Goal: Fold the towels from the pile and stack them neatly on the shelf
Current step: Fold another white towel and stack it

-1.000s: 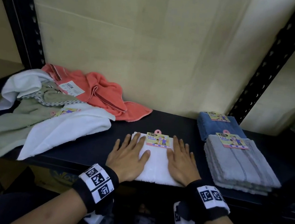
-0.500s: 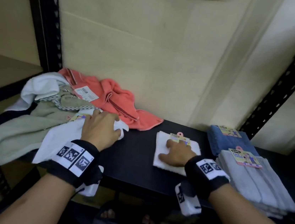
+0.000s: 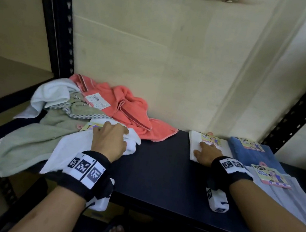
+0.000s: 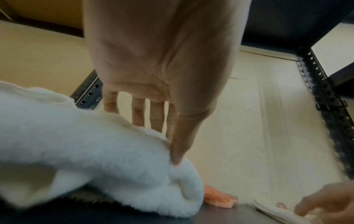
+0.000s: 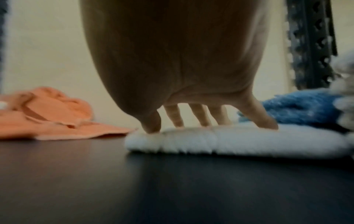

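A folded white towel [image 3: 195, 140] [image 5: 239, 141] with a paper label lies flat on the black shelf [image 3: 160, 170], close beside a folded blue towel [image 3: 270, 159] [image 5: 298, 109]. My right hand [image 3: 206, 151] [image 5: 191, 119] presses on it with spread, straight fingers. At the left is the pile: a loose white towel [image 3: 71, 150] [image 4: 86, 151], a green towel [image 3: 29, 139] and a coral towel [image 3: 130, 109] [image 5: 47, 118]. My left hand [image 3: 110, 139] [image 4: 153, 121] pinches a fold of the loose white towel between thumb and fingers.
A folded grey towel [image 3: 288, 200] with a label lies at the right front, partly over the blue one. Black perforated uprights stand at the left [image 3: 56, 36] and right [image 3: 298, 114]. A pale wall closes the back. Bare shelf lies between my hands.
My left hand left the folded towel and took hold of the loose white towel in the pile. My right hand slid the folded white towel back and right, up to the blue towel.
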